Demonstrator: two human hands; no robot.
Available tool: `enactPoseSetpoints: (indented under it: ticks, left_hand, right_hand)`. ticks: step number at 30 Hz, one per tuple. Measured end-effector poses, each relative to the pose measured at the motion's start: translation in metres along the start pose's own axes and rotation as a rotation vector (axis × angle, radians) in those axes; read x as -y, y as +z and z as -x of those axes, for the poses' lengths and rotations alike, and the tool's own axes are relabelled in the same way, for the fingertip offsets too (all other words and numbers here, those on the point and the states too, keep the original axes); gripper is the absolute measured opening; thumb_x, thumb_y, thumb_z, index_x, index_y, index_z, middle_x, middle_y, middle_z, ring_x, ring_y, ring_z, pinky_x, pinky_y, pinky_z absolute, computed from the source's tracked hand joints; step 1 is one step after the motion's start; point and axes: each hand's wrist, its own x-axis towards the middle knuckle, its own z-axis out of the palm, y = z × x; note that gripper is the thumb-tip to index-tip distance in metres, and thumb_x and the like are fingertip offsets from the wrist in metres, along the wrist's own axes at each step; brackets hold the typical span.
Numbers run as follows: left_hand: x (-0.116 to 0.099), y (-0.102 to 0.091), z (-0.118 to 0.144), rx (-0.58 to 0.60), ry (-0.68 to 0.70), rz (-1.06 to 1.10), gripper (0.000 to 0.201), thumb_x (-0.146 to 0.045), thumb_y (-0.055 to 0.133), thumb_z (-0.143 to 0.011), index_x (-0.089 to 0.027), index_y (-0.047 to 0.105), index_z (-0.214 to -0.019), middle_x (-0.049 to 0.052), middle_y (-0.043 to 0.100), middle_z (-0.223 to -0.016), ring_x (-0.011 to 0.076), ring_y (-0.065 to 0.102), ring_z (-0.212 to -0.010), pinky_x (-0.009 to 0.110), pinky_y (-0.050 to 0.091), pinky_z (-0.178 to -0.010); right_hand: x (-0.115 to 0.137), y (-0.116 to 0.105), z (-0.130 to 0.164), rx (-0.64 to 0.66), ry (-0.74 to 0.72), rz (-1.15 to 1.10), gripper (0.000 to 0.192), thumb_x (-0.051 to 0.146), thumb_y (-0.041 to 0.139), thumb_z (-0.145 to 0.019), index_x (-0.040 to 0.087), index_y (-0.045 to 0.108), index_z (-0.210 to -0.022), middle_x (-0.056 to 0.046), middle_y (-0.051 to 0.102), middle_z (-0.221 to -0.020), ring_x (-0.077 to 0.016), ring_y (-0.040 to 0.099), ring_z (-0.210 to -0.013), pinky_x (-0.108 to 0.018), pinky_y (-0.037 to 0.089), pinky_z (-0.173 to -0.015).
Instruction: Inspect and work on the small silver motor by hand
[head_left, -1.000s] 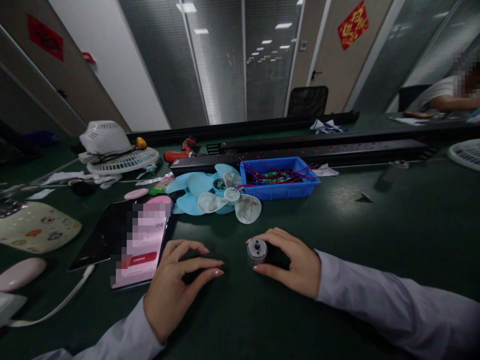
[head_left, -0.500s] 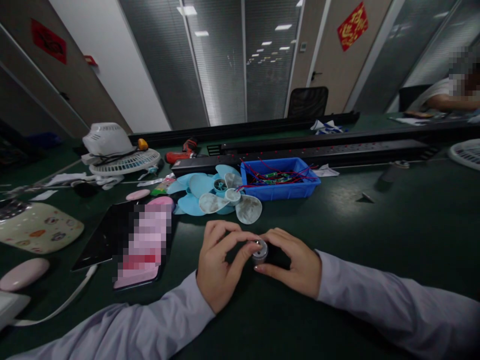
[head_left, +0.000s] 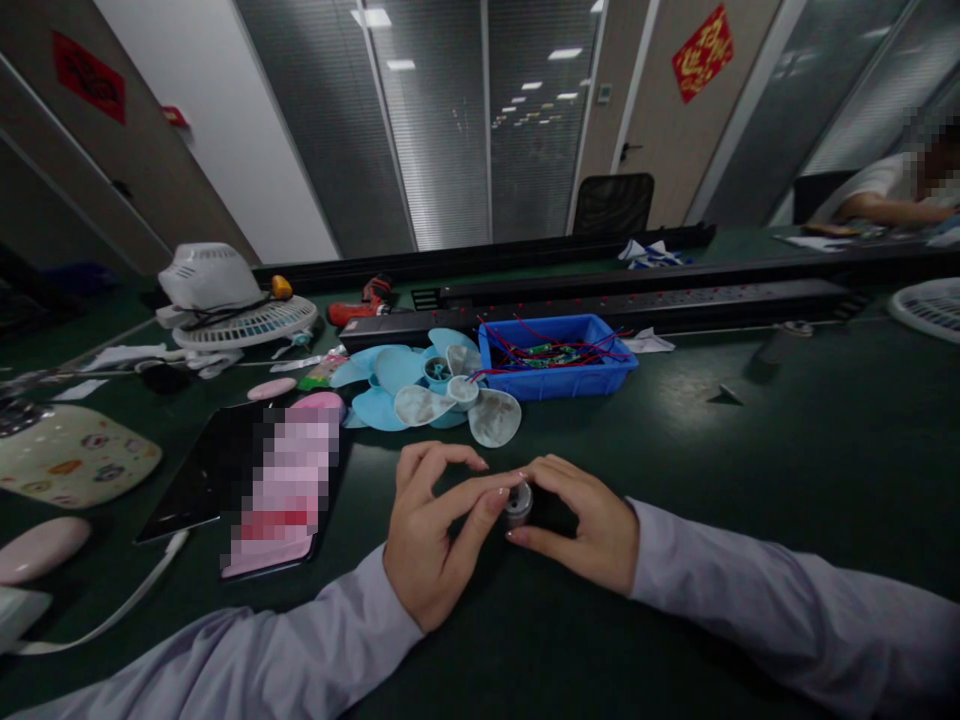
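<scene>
A small grey metal cylinder [head_left: 517, 510], motor-like, with a dark hole in its round top, stands between my hands on the green tabletop. My left hand [head_left: 436, 535] has its thumb and forefinger closed at the near-left side and top of the cylinder. Its other fingers are bent and raised. From the other side, my right hand [head_left: 589, 525] curls around the cylinder, forefinger behind and thumb in front. The fingertips of both hands meet at the top rim. Part of the cylinder's side is hidden by the fingers.
Beyond my hands lie blue and whitish fan blades [head_left: 397, 385] and a blue bin [head_left: 559, 380] of wired circuit boards. To the left are a phone [head_left: 281, 490], a tablet [head_left: 199, 470] and a white fan [head_left: 214, 290]. Long black rails [head_left: 675, 300] cross behind; a person [head_left: 892, 195] sits far right.
My left forefinger has straightened across the cylinder's top toward my right fingertips, and its thumb has shifted slightly left. My right hand keeps its hold. The whole view has shifted slightly.
</scene>
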Motion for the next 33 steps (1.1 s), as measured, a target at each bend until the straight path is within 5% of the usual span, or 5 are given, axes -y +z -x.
enactPoseSetpoints:
  ticks: [22,33]
  left_hand:
    - [0.0011,0.0023,-0.0013,0.123,-0.1,0.066,0.033,-0.026,0.04,-0.094,-0.038,0.064,-0.115,0.004,0.054,-0.116,0.0253,0.041,-0.108,0.042,0.039,-0.086]
    - [-0.0043,0.0021,-0.0031,0.023,-0.169,0.078,0.016,-0.024,0.065,-0.081,-0.033,0.072,-0.093,0.004,0.059,-0.1,0.0228,0.048,-0.098,0.036,0.041,-0.075]
  right_hand:
    - [-0.0055,0.0021,0.0018,0.011,0.001,0.026,0.028,0.031,0.068,-0.08,0.013,0.06,-0.099,-0.006,0.059,-0.086,-0.0206,0.053,-0.081,-0.035,0.043,-0.073]
    - [-0.004,0.0009,0.0002,0.016,0.001,-0.022,0.032,0.027,0.069,-0.079,0.018,0.058,-0.108,-0.005,0.064,-0.096,-0.0204,0.056,-0.088,-0.035,0.044,-0.078]
